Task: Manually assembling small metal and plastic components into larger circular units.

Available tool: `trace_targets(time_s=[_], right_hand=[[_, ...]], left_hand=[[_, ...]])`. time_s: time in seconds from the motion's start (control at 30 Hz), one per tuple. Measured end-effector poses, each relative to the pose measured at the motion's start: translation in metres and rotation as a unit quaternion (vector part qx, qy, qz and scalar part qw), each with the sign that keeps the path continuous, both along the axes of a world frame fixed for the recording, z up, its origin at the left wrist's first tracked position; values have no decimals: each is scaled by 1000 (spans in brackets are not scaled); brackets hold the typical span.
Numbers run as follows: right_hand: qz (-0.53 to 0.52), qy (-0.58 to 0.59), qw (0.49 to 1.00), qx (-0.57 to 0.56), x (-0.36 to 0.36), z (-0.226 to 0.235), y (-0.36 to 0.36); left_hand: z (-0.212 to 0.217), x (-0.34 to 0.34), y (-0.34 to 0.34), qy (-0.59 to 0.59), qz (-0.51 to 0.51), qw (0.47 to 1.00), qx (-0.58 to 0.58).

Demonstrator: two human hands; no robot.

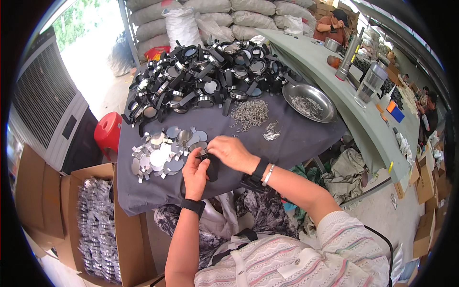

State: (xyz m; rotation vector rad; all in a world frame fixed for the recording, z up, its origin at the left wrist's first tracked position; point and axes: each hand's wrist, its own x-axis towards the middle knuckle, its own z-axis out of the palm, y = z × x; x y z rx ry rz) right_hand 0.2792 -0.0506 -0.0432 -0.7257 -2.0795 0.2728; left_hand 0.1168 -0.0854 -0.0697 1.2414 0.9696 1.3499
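My left hand (pixel 194 176) is closed around a watch with a black strap (pixel 212 170), the strap hanging below the fingers. The fingertips of my right hand (pixel 233 152) pinch at the upper end of the same watch. Whatever small part may sit between them is hidden. Just left of the hands lies a heap of flat silver discs with small tabs (pixel 160 157). Beyond the hands are a pile of small metal clasps (pixel 249 115) and a few thin metal pins (pixel 271 131). A large mound of black-strapped round metal watches (pixel 205 76) covers the far side.
A steel bowl (pixel 330 103) with small metal pieces stands at the cloth's right. Left are a cardboard box (pixel 126 229) of wrapped metal parts, a red stool (pixel 109 134) and an air cooler (pixel 48 103). A green table (pixel 330 60) runs right; a person (pixel 330 27) sits beyond.
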Motion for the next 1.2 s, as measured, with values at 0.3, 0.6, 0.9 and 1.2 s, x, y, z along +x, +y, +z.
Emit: trace_targets(time_s=[0.3,0.6,0.9,1.2], right_hand=[[-349,-264,888,-138,53,-4,26],[-328,-194,918,-105,49,-11,26],[-133,33,975,-174,44,25,-14],[-98,-17,995,1,4,9,-23]], left_hand=[[2,5,5,17,-26,999,9],[-2,9,3,16,52,999,0],[8,18,13,63,15,998,-22],[-10,10,16,45,20,998,34]])
